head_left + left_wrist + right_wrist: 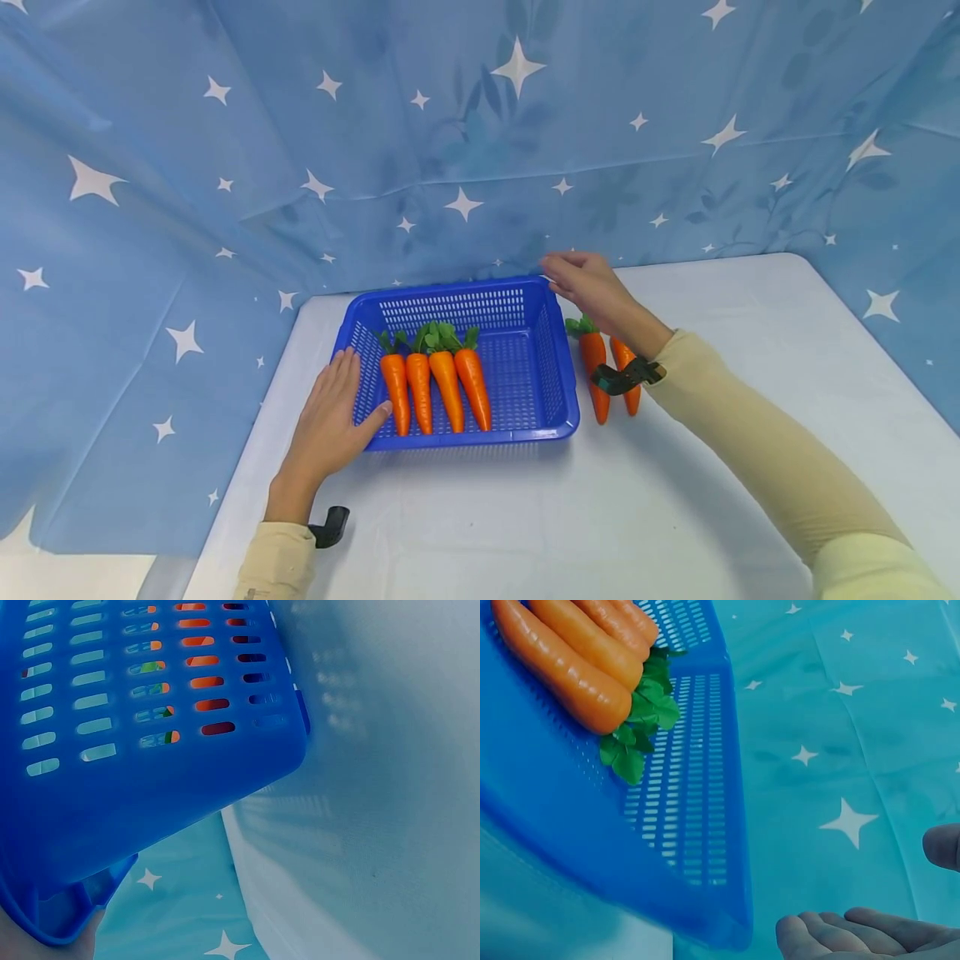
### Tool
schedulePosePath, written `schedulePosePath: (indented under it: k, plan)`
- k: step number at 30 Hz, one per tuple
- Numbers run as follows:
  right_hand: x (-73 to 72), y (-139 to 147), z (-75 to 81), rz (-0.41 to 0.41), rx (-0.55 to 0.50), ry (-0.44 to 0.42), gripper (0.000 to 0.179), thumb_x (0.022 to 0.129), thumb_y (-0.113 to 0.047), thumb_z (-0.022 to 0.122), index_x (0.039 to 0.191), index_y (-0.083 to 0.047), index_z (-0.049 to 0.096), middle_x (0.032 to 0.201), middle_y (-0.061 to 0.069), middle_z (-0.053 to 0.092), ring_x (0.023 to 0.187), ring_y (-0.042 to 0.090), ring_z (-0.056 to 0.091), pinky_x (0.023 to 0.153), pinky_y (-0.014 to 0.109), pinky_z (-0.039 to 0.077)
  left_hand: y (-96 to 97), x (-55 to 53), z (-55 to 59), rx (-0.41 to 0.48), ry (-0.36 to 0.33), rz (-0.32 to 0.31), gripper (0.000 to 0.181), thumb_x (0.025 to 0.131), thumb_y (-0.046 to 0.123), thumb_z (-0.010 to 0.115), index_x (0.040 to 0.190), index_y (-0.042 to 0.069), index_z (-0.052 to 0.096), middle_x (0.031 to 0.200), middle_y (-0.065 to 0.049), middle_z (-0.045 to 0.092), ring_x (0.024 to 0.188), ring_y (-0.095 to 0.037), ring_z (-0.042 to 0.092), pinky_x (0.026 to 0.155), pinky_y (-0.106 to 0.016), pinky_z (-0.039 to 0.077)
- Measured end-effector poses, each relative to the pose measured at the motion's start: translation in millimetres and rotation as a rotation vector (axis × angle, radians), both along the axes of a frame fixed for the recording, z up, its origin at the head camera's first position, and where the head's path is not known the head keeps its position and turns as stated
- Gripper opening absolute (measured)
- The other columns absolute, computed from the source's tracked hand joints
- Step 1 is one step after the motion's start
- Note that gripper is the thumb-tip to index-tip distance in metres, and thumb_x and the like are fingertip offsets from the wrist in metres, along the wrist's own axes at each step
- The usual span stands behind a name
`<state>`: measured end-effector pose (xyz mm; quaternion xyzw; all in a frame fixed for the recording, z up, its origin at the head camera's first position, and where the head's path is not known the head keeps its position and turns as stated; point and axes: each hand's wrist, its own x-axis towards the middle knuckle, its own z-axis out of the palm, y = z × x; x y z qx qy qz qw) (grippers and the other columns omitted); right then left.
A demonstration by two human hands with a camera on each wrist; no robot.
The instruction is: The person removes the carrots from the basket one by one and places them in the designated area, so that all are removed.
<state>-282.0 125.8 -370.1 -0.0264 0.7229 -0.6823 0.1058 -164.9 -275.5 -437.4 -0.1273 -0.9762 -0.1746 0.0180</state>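
A blue plastic basket (516,435) with slotted walls stands on the table. Inside it several orange carrots (447,390) with green leafy tops lie side by side, leaves toward the back. My left hand (330,417) rests along the basket's left rim, fingers straight and thumb spread over the front left corner. Above the back right corner hovers my right hand (588,282), its fingers loosely bent and holding nothing. Two more carrots (595,358) lie on the table right of the basket, partly covered by the right wrist and its black strap.
The white table (480,517) extends in front of the basket and to its right. Behind and beside it hangs a blue curtain (420,142) with white stars, close to the basket's back edge.
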Motion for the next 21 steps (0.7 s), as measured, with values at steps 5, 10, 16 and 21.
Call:
schedulePosePath:
  k: [5, 10, 16, 21]
  plan:
    - [-1.1, -9.6, -2.1, 0.02, 0.003, -0.002, 0.069, 0.111, -0.028, 0.058, 0.163, 0.008, 0.032, 0.169, 0.023, 0.036, 0.155, 0.036, 0.039, 0.122, 0.042, 0.038, 0.2, -0.2, -0.3, 0.001, 0.003, 0.002, 0.093, 0.104, 0.048, 0.059, 0.166, -0.01, 0.019, 0.175, -0.026, 0.013, 0.163, -0.042, 0.008, 0.131, -0.055, 0.006]
    - [-2.6, -21.5, -4.8, 0.044, -0.003, -0.021, 0.069, 0.111, -0.029, 0.059, 0.163, 0.008, 0.033, 0.168, 0.022, 0.036, 0.154, 0.033, 0.039, 0.122, 0.042, 0.038, -0.3, -0.5, -1.1, 0.001, 0.002, 0.005, 0.094, 0.104, 0.048, 0.059, 0.166, -0.01, 0.019, 0.175, -0.026, 0.013, 0.163, -0.042, 0.007, 0.131, -0.055, 0.006]
    - [-4.3, -31.9, -5.9, 0.044, -0.027, -0.037, 0.067, 0.111, -0.027, 0.061, 0.162, 0.008, 0.036, 0.167, 0.022, 0.039, 0.154, 0.033, 0.04, 0.122, 0.043, 0.039, -0.2, -1.2, -2.1, 0.004, 0.001, 0.001, 0.094, 0.105, 0.05, 0.058, 0.166, -0.009, 0.018, 0.176, -0.026, 0.013, 0.163, -0.041, 0.007, 0.131, -0.055, 0.006]
    - [-5.3, -40.7, -7.8, 0.052, -0.023, -0.034, 0.064, 0.11, -0.025, 0.061, 0.16, 0.009, 0.04, 0.164, 0.023, 0.043, 0.152, 0.034, 0.043, 0.121, 0.044, 0.04, -0.4, -1.0, -1.3, 0.004, 0.001, 0.0, 0.094, 0.105, 0.05, 0.058, 0.166, -0.01, 0.019, 0.176, -0.026, 0.013, 0.163, -0.041, 0.007, 0.131, -0.055, 0.006]
